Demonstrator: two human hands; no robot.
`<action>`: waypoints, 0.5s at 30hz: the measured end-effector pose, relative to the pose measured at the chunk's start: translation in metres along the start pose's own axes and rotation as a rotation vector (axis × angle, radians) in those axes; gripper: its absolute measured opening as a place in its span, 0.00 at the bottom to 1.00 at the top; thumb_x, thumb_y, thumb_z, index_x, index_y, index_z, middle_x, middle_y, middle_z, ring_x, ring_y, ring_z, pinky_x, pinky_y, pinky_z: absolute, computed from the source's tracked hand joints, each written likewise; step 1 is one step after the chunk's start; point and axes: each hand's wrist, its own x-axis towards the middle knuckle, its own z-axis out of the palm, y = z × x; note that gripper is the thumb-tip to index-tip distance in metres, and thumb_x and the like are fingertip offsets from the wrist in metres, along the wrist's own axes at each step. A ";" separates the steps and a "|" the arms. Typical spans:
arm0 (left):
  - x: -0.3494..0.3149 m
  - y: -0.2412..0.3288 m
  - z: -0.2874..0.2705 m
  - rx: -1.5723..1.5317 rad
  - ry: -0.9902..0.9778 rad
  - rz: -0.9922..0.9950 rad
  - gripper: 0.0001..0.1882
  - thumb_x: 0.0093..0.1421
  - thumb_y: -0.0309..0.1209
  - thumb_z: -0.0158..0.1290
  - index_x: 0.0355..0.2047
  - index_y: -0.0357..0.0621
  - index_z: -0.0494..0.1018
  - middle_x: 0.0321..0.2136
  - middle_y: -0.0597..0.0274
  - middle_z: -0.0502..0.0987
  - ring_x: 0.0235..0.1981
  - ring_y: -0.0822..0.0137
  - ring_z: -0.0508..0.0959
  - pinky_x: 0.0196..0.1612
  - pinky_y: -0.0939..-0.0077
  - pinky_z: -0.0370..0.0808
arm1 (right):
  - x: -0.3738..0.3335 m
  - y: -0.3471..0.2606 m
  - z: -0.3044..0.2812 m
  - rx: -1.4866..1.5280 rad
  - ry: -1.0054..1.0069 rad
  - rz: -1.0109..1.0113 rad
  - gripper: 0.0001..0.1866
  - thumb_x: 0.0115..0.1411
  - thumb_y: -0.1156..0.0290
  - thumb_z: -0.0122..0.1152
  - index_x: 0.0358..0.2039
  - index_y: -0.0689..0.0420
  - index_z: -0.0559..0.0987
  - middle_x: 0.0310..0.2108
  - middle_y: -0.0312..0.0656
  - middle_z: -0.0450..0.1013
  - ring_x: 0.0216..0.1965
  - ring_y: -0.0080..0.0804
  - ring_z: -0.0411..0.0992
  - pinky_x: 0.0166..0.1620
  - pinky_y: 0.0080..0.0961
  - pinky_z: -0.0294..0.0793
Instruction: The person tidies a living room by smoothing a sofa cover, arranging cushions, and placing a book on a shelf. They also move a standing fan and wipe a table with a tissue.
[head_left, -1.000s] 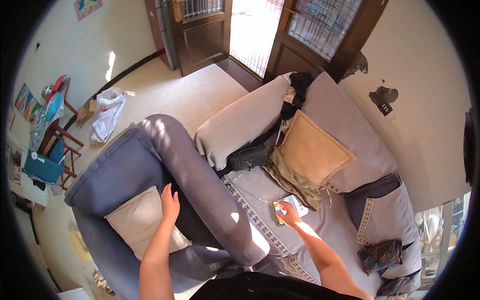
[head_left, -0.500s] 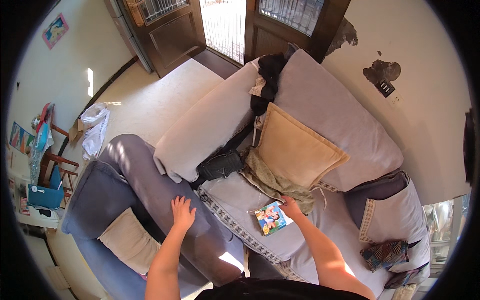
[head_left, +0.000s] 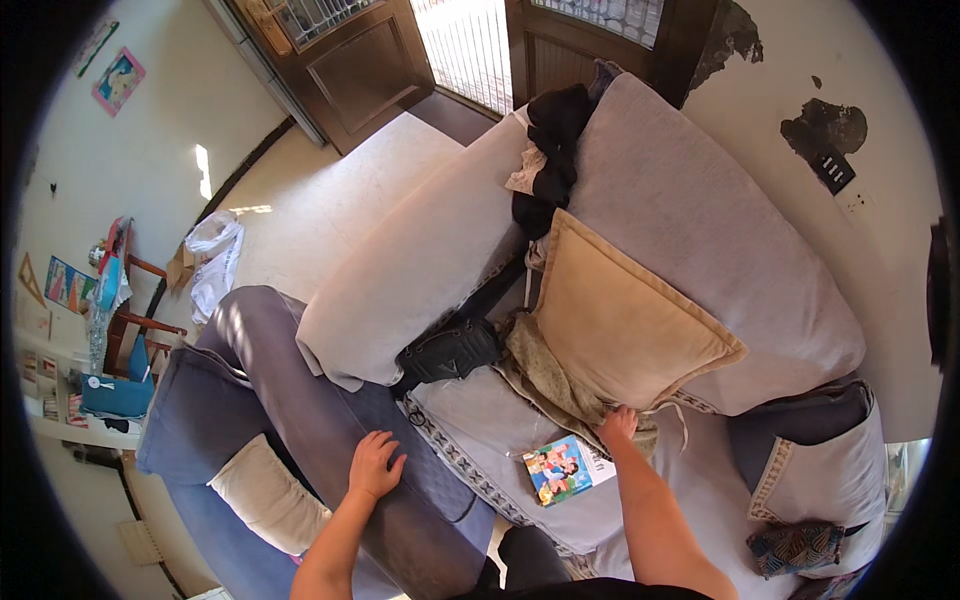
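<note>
My left hand (head_left: 375, 467) rests over the padded grey-purple arm (head_left: 330, 440) of the blue sofa, fingers spread and holding nothing. My right hand (head_left: 617, 428) is at a crumpled olive-green patterned cloth (head_left: 545, 365), its fingers curled on the fabric near the lower corner of a tan cushion (head_left: 625, 310). Just below that hand lies a picture book (head_left: 560, 472) with a colourful cover, flat on the light grey sofa seat (head_left: 470, 410). A black bag (head_left: 450, 350) sits left of the cloth, against the sofa's covered armrest.
Dark clothing (head_left: 555, 140) hangs over the sofa's far corner. A beige cushion (head_left: 268, 492) lies on the blue sofa. To the right are a patterned pouch (head_left: 795, 548) and a grey cushion (head_left: 830, 470). White plastic bags (head_left: 214, 260) stand on the floor by the wall.
The view has shifted, so most things appear lower and further right. My right hand has moved slightly along the olive cloth toward the tan cushion. My left hand stays on the sofa arm.
</note>
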 end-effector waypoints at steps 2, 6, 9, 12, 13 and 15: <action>0.002 0.000 0.002 -0.019 -0.004 -0.002 0.14 0.44 0.32 0.60 0.32 0.40 0.75 0.41 0.52 0.74 0.47 0.50 0.70 0.50 0.61 0.68 | 0.007 0.013 0.028 0.061 0.210 -0.161 0.13 0.45 0.60 0.60 0.29 0.53 0.80 0.39 0.45 0.71 0.44 0.43 0.67 0.54 0.42 0.58; -0.001 0.008 0.008 -0.150 -0.015 -0.058 0.13 0.48 0.33 0.58 0.32 0.39 0.76 0.38 0.54 0.76 0.43 0.53 0.73 0.48 0.63 0.69 | -0.034 -0.012 -0.043 0.662 0.076 -0.167 0.13 0.49 0.67 0.52 0.30 0.63 0.75 0.25 0.43 0.75 0.31 0.38 0.72 0.46 0.29 0.68; 0.003 0.033 0.041 -0.539 -0.150 -0.349 0.15 0.54 0.38 0.56 0.36 0.39 0.75 0.35 0.58 0.78 0.40 0.62 0.75 0.46 0.69 0.70 | -0.085 -0.028 -0.120 1.471 -0.029 -0.318 0.15 0.49 0.72 0.51 0.38 0.64 0.74 0.36 0.36 0.73 0.41 0.22 0.69 0.46 0.21 0.67; 0.029 0.076 0.069 -1.093 -0.477 -0.884 0.19 0.57 0.41 0.54 0.44 0.40 0.72 0.39 0.61 0.77 0.43 0.68 0.75 0.44 0.70 0.71 | -0.173 -0.059 -0.216 1.664 -0.297 -0.600 0.21 0.49 0.73 0.52 0.45 0.64 0.72 0.42 0.36 0.72 0.44 0.23 0.68 0.48 0.21 0.66; 0.037 0.090 0.069 -1.261 -0.563 -0.963 0.19 0.57 0.39 0.54 0.45 0.41 0.72 0.40 0.61 0.77 0.43 0.68 0.75 0.44 0.71 0.71 | -0.195 -0.066 -0.231 1.644 -0.409 -0.673 0.22 0.48 0.73 0.52 0.47 0.64 0.71 0.42 0.36 0.72 0.45 0.23 0.68 0.50 0.22 0.65; 0.049 0.123 0.060 -1.578 -0.691 -0.917 0.20 0.57 0.36 0.54 0.47 0.41 0.70 0.41 0.61 0.76 0.43 0.68 0.74 0.45 0.72 0.71 | -0.230 -0.087 -0.253 1.602 -0.641 -0.797 0.25 0.49 0.73 0.52 0.51 0.64 0.69 0.45 0.37 0.71 0.47 0.24 0.67 0.52 0.23 0.64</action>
